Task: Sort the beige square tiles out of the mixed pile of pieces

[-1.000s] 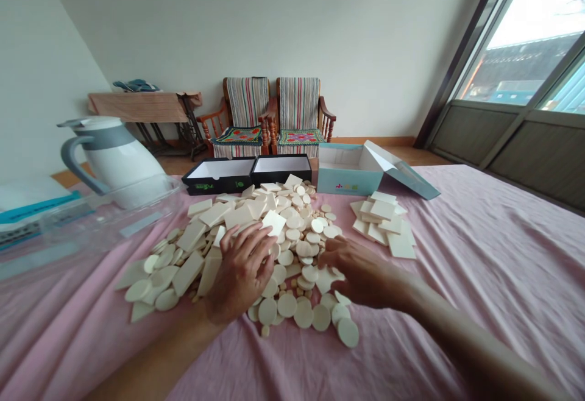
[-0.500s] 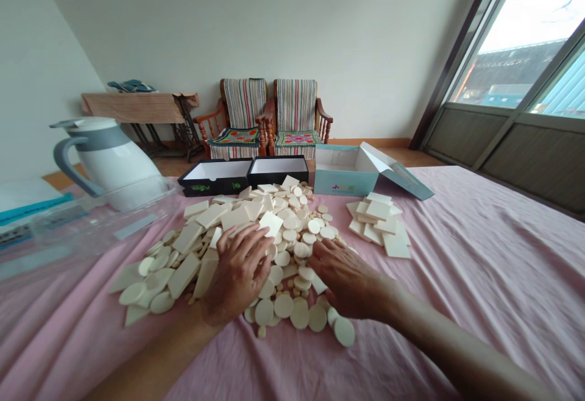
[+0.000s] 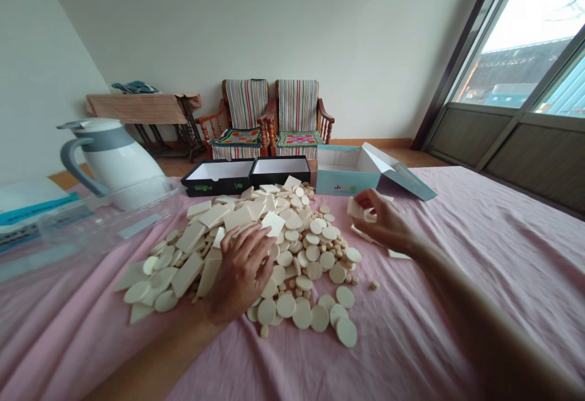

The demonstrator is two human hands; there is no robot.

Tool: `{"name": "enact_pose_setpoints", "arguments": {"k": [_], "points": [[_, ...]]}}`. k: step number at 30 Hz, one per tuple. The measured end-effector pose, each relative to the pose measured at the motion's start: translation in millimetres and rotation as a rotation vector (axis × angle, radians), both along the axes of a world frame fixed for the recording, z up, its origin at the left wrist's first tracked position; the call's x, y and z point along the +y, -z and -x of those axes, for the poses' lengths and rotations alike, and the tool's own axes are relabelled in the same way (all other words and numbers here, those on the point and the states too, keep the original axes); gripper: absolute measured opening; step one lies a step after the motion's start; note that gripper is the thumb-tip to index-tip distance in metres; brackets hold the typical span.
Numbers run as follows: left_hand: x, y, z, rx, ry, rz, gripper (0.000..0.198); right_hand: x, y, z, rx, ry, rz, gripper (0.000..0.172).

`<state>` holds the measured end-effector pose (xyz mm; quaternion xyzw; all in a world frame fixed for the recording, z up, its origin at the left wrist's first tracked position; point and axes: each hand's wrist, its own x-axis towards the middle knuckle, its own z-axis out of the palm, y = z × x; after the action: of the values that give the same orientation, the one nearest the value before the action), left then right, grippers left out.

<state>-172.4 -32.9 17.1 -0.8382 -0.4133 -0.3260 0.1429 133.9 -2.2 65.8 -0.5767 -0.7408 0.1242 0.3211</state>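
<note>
Fingers (image 3: 256, 241) of our left hand (image 3: 240, 274) lie spread and flat, gripping nothing, on the near side of the heap (image 3: 297, 230) of pale pieces. A white jug (image 3: 114, 157) and a clear tub (image 3: 105, 218) stand off to their left. We see oblong slabs on the heap's left and round discs on its right and near edge. Its long axis runs roughly left to right across the pink-clothed worktop (image 3: 434, 303).

Beyond the heap, two black boxes (image 3: 219, 177) stand side by side and open. What shows of their insides is bare.

Further right, our right hand (image 3: 388, 225) is raised off the cloth, its fingers and thumb closed on a pale square piece (image 3: 356, 208). We hold that piece tilted over the small stack of squares (image 3: 398, 255), just right of the heap and in front of the open blue box (image 3: 347, 177). One corner points left, back toward the heap. Being near enough square, it has no marked long axis, and blur hides the rest.

By our reading the sorting is at an early stage. A few squares lie apart on the right, while the great bulk of slabs and discs is still mixed in the heap.
</note>
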Motion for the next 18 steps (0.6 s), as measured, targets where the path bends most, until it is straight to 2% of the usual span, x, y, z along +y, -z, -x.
{"name": "enact_pose_setpoints", "arguments": {"k": [2, 3, 5, 7, 11, 15, 18], "points": [[-0.6, -0.6, -0.1, 0.004, 0.001, 0.004, 0.025, 10.1, 8.6, -11.2, -0.182, 0.289, -0.103, 0.035], [-0.8, -0.8, -0.1, 0.005, 0.002, 0.004, 0.025, 13.6, 12.4, -14.3, -0.262, 0.378, -0.145, 0.039], [-0.8, -0.8, -0.3, 0.006, 0.0, 0.007, 0.026, 16.5, 18.4, -13.8, -0.343, 0.421, -0.217, 0.042], [-0.6, -0.5, -0.4, 0.005, -0.001, 0.007, 0.026, 14.8, 22.3, -5.0, -0.323, 0.32, -0.243, 0.038], [-0.9, -0.5, 0.1, -0.012, 0.002, 0.002, 0.027, 3.5, 25.8, 29.6, -0.21, 0.048, -0.159, 0.029], [-2.9, -3.4, 3.3, -0.062, 0.004, -0.026, 0.027, -4.8, 22.9, 73.8, -0.181, -0.163, -0.104, 0.032], [-3.4, -6.2, 6.7, -0.076, 0.01, -0.033, 0.029, -1.8, 17.9, 106.6, -0.214, -0.268, -0.124, 0.04]]}}
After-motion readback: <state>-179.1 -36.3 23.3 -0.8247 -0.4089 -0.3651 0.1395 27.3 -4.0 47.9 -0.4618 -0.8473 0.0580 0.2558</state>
